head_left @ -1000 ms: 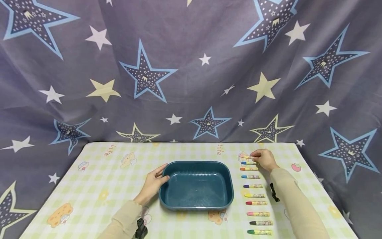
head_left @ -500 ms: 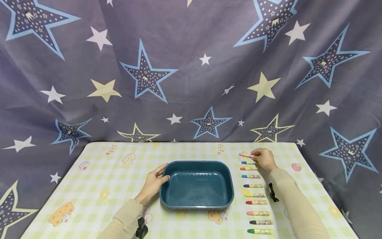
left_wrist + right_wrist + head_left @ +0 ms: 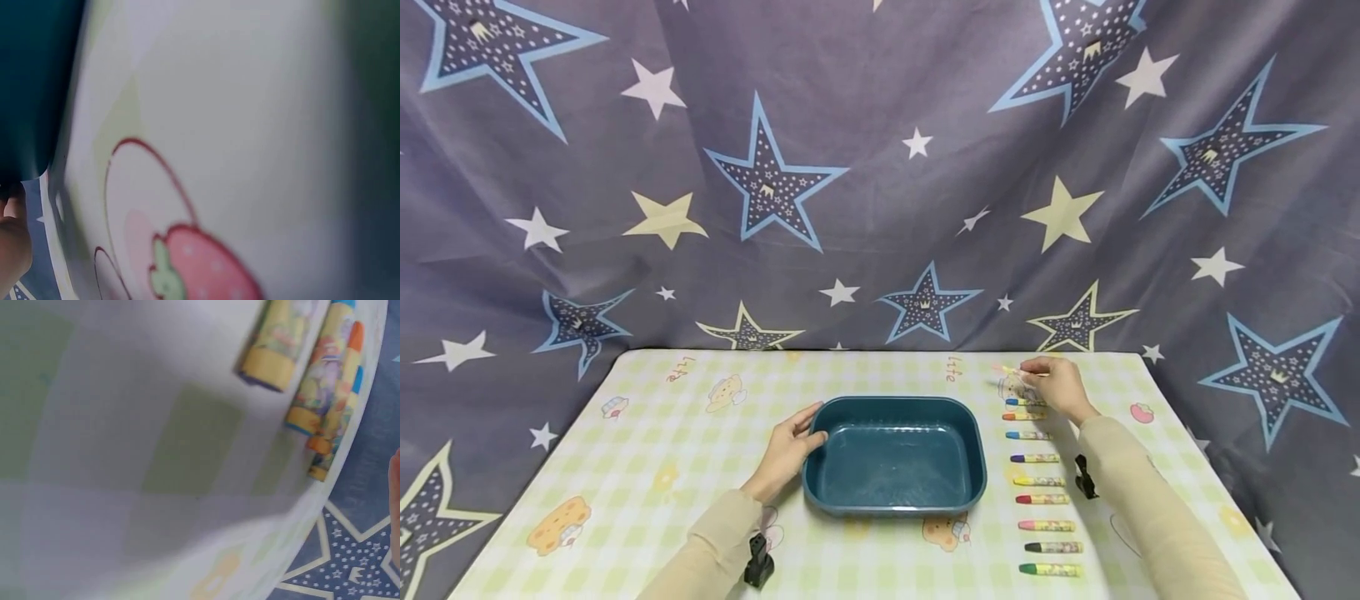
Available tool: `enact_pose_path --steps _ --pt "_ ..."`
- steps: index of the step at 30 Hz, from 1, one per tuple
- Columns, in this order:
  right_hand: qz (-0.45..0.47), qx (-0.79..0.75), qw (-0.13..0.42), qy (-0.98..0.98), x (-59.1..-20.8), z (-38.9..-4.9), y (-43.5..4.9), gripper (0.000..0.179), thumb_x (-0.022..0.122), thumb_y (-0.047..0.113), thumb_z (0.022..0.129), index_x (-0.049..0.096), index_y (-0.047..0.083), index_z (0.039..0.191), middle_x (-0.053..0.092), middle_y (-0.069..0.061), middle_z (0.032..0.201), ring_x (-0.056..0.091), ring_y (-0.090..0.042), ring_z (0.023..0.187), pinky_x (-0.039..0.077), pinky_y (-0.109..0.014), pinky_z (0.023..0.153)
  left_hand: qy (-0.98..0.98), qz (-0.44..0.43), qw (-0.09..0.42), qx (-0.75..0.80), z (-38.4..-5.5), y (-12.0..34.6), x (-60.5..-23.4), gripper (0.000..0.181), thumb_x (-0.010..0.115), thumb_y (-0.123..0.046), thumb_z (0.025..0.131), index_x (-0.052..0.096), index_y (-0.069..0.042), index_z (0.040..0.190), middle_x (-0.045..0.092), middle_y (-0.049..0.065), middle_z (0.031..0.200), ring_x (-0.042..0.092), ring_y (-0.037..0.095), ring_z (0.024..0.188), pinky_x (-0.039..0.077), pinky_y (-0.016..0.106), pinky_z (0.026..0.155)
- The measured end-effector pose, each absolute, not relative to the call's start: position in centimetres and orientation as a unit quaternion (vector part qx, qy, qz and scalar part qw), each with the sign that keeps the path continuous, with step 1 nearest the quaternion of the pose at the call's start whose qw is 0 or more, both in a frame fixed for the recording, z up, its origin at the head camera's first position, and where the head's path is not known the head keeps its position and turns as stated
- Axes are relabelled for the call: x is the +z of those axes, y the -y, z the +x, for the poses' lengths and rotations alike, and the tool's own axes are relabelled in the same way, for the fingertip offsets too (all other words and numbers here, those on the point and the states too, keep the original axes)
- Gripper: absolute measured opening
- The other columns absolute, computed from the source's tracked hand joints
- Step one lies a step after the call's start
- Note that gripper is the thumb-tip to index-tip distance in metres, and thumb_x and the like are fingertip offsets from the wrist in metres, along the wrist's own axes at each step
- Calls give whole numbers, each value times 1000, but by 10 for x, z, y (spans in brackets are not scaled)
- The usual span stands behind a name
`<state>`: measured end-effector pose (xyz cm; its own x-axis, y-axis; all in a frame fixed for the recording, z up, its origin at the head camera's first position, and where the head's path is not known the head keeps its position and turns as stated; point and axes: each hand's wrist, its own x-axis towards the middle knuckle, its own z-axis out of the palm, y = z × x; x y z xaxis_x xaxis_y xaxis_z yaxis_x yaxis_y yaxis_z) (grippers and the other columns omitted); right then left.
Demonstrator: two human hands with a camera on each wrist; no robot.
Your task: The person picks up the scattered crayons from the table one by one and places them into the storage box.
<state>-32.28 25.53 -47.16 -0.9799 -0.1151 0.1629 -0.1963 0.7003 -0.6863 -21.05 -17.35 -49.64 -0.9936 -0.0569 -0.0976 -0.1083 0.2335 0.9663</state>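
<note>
Pinching a slim, pale-tipped crayon in a light wrapper [image 3: 1007, 368] between thumb and fingers, the right hand [image 3: 1056, 385] stands beyond the far right corner of a rounded-rectangular, dark teal basin, apparently plastic [image 3: 891, 467]. The crayon points left, seemingly just clear of the cloth. The left hand [image 3: 786, 450] grips the basin's left wall, thumb over the rim and fingers outside. Right of the basin, nine crayons in yellow printed wrappers [image 3: 1039, 482] lie spaced in a column, coloured tips towards it. Beneath the basin spreads a pale green-and-white checked tablecloth [image 3: 625, 517]; beyond it hangs a grey-purple, star-printed curtain [image 3: 865, 183]. Step in hand — as judged — picking up a single crayon; the next move would probably call for a steady pinch and a leftward carry over the basin's right rim, the left hand bracing the opposite wall.
</note>
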Motion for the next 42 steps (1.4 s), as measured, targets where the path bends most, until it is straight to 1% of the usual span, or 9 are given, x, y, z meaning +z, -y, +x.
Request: enact_pose_path --steps 7,14,21,28,32,35,38,39,42 --pt "92 396 74 911 -459 -312 -245 19 64 8 84 69 1 101 69 -18 98 65 -30 88 55 -39 72 -785 -44 20 617 -212 173 -495 54 59 -4 83 46 -10 135 51 15 133 51 27 120 45 37 96" --pt "105 428 80 894 -445 -293 -231 19 65 10 84 70 2 101 69 -17 96 67 -27 83 56 -29 66 -777 -46 20 628 -210 172 -496 54 59 -3 83 46 -10 135 51 14 133 51 26 120 45 36 97" --pt "112 443 94 885 -437 -282 -223 20 66 11 83 71 4 101 70 -15 95 68 -23 82 55 -21 65 -777 -47 22 627 -211 171 -496 54 58 -5 84 44 -10 136 49 13 135 49 25 121 44 35 97" --pt "125 461 89 874 -435 -273 -218 19 67 10 82 71 4 99 70 -14 95 67 -12 76 55 -20 63 -776 -43 30 628 -209 172 -496 55 57 -4 85 43 -10 138 50 15 134 50 26 121 46 35 95" --pt "129 472 83 868 -436 -269 -212 20 67 10 82 71 3 100 69 -15 96 68 -16 77 55 -20 63 -774 -42 29 631 -206 173 -497 54 57 -4 86 43 -11 138 50 15 133 51 26 120 48 33 93" --pt "135 489 71 859 -435 -266 -206 21 66 10 82 70 1 102 68 -17 98 68 -19 78 57 -27 63 -771 -45 26 634 -207 174 -497 54 57 -4 85 43 -11 137 50 15 133 51 26 120 48 33 94" --pt "134 501 55 853 -434 -263 -198 21 66 12 83 70 2 102 68 -17 99 67 -11 77 57 -34 60 -770 -45 25 636 -210 173 -496 54 57 -4 85 44 -10 137 50 16 134 50 27 121 47 34 95" --pt "132 505 52 851 -434 -261 -195 21 66 12 83 70 3 101 68 -17 99 67 -12 76 57 -34 57 -770 -44 25 636 -210 173 -495 54 57 -3 85 44 -10 137 49 16 134 50 27 121 46 34 96" --pt "138 500 54 853 -435 -257 -185 18 68 11 82 72 5 97 69 -15 97 67 -15 77 56 -28 59 -767 -39 30 640 -210 172 -492 54 57 -3 86 42 -7 137 48 17 135 48 27 122 45 34 97"
